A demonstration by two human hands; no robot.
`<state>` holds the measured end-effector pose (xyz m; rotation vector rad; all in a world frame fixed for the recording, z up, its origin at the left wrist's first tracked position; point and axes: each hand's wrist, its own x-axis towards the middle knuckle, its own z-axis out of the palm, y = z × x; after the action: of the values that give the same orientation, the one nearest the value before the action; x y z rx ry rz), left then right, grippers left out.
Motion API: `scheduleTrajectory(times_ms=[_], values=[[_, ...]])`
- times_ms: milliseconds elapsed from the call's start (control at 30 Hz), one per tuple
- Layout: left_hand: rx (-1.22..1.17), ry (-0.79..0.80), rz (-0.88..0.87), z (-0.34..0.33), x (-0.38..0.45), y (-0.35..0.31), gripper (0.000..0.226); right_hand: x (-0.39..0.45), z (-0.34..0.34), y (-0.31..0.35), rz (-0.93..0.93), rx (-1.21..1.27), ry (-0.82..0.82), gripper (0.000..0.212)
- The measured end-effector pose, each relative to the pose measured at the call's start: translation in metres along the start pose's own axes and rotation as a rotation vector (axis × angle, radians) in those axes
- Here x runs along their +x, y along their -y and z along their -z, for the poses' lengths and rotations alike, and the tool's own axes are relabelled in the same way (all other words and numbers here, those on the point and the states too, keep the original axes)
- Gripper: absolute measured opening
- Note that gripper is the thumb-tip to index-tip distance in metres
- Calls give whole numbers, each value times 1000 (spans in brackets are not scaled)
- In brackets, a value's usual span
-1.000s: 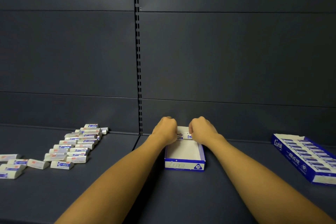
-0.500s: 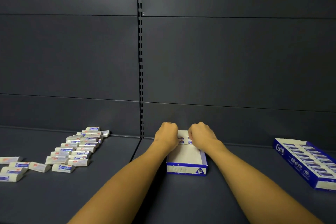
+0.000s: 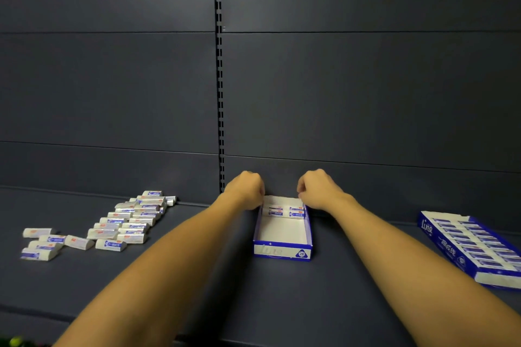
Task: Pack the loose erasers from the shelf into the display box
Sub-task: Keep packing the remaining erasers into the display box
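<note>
Curling at the display box's (image 3: 282, 246) far corners, the left hand (image 3: 245, 190) and right hand (image 3: 318, 189) show knuckles only (whether they grip anything, I cannot tell). 2 erasers (image 3: 284, 211) lie crosswise at the far end; the box runs near-to-far. Loose erasers (image 3: 121, 224) lie left.

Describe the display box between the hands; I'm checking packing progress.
The display box is an open-topped blue and white cardboard tray marked "2B" on its front wall. It sits flat on the dark shelf, long side running away from the camera. Two erasers lie at its far end; the rest shows bare white floor.
</note>
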<state>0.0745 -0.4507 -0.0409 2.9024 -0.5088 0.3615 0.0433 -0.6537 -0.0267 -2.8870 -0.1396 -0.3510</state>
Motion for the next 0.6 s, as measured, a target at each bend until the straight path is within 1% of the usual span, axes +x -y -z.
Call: scheduleTrajectory(times_ms=[167, 267, 433, 600], values=[[27, -27, 62, 22, -22, 12, 23, -6, 18, 8, 74, 37, 4, 21], [30, -35, 117, 33, -40, 18, 22, -10, 22, 20, 141, 75, 10, 30], [66, -44, 240, 51, -80, 30, 20, -18, 13, 50, 264, 104, 56, 32], [103, -34, 338, 65, -128, 49, 28, -31, 2, 88, 369, 134, 116, 37]])
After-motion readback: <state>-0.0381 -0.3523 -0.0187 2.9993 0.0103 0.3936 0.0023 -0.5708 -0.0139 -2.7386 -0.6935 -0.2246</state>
